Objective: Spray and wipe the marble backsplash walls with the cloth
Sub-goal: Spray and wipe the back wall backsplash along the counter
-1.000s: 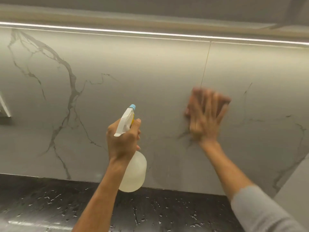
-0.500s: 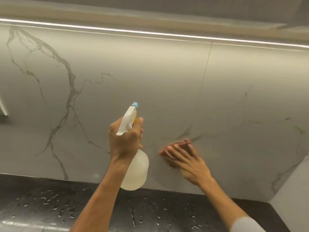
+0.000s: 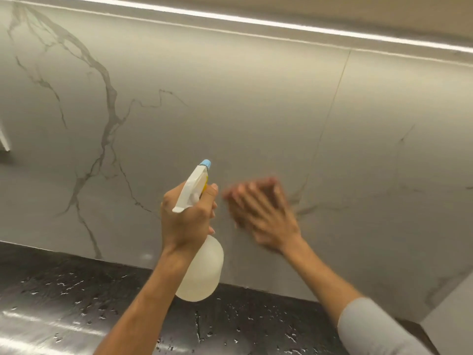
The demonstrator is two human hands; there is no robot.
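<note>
Fingers of the left hand (image 3: 188,219) curl tight round the neck of a spray bottle (image 3: 202,270), the forefinger lying up along the white trigger head. The bottle hangs upright in front of the wall, its blue nozzle (image 3: 205,163) aimed at the stone and its cloudy, translucent body dropping below the wrist, over the line where wall meets counter. Just beside it, the right hand (image 3: 263,216) lies flat against the wall with fingers straight and spread, pressing a reddish-brown cloth (image 3: 275,187) onto the surface. That hand is smeared with blur, so only bits of the cloth show past and between the fingers, and I cannot tell how it is folded. The two hands sit close together without touching. A grey sleeve (image 3: 371,329) covers the right arm from the elbow up, while the left forearm is bare. Behind both hands rises the marble backsplash (image 3: 230,111), matt grey with pale and dark veins branching down its left part and fainter ones to the right of the cloth. A thin vertical seam (image 3: 332,119) divides two slabs above the right hand. Along the top runs a bright light strip (image 3: 256,21). Below, the black countertop (image 3: 76,290) glistens with scattered droplets, and a pale side wall (image 3: 450,316) closes the corner at far right.
</note>
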